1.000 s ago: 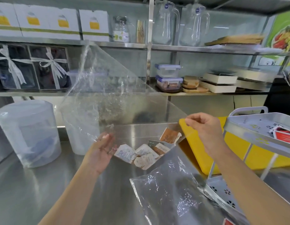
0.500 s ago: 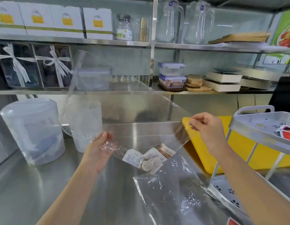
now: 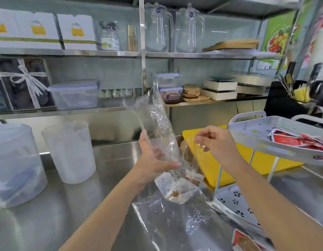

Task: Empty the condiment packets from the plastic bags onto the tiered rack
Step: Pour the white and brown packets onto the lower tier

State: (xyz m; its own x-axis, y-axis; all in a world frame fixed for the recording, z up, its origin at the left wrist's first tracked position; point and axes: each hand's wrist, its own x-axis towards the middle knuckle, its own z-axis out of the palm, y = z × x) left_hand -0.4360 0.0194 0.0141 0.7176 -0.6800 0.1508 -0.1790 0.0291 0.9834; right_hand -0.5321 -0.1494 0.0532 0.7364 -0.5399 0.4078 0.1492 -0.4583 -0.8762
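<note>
Upright now — both hands (image 3: 153,156) (image 3: 216,144) gripping bag (image 3: 160,124), packets (image 3: 175,183) sunk low.

Clear plastic bag (image 3: 161,142) held upright, condiment packets (image 3: 175,185) bunched at its bottom.

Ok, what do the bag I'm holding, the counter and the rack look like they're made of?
Bag: thin clear plastic film, glossy and crinkled. Counter: apparently stainless steel, brushed, showing blurred reflections. Rack: probably painted metal, pale grey with punched flower holes, though plastic is possible.
</note>
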